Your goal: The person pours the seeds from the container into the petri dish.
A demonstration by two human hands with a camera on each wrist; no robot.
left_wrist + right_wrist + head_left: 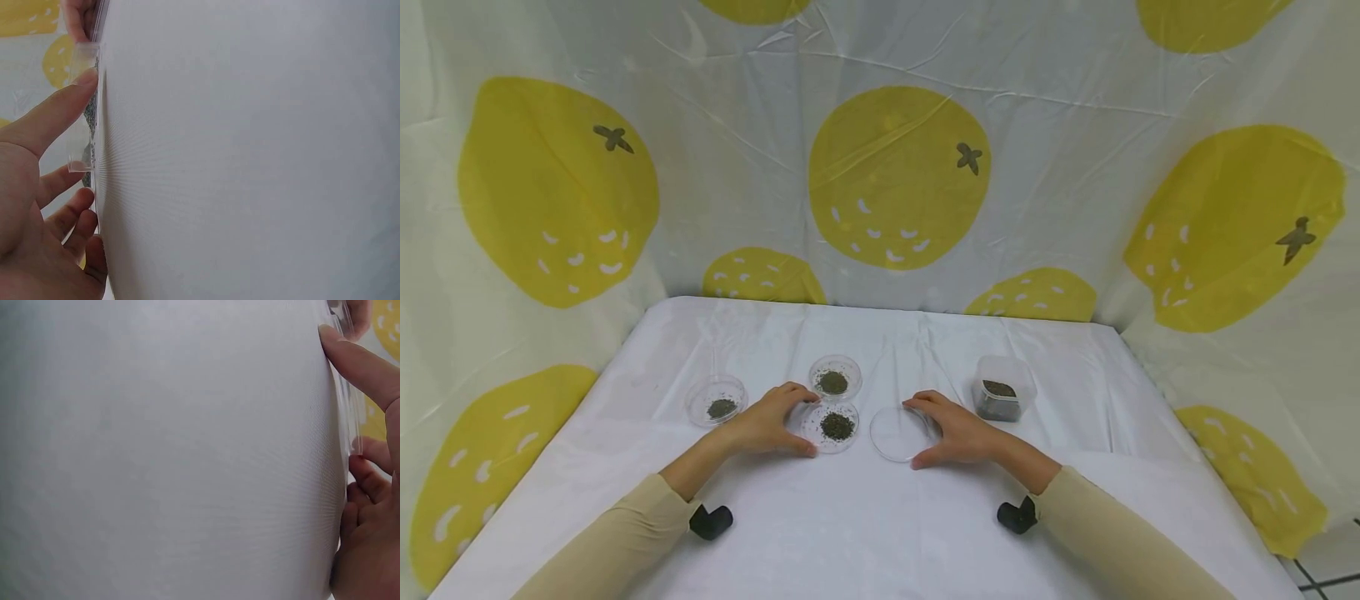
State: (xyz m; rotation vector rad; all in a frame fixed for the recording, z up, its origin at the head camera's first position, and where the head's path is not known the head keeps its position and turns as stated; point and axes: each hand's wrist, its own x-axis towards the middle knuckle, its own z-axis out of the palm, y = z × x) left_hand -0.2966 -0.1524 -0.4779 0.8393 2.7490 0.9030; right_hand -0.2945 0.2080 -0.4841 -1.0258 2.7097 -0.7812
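Observation:
My left hand (769, 423) holds a petri dish (812, 439) of dark green-brown flakes, its thumb at the near rim and a finger at the far side. In the left wrist view, the thumb and index finger touch opposite ends of this dish (78, 147). Beside it, my right hand (957, 431) spans a clear, round petri dish or lid (895, 435) with no flakes showing in it. The right wrist view has the thumb and a finger at the edges of this clear piece (355, 419). Both pieces are on or very close to the cloth.
Just behind the left-held dish stands another petri dish (852, 367) of flakes. A third dish (696, 404) with flakes lies left of my left hand. At the right is a square clear tub (1000, 369) partly filled with dark flakes. White cloth (865, 533) covers the table; a lemon-print curtain (1060, 192) hangs behind.

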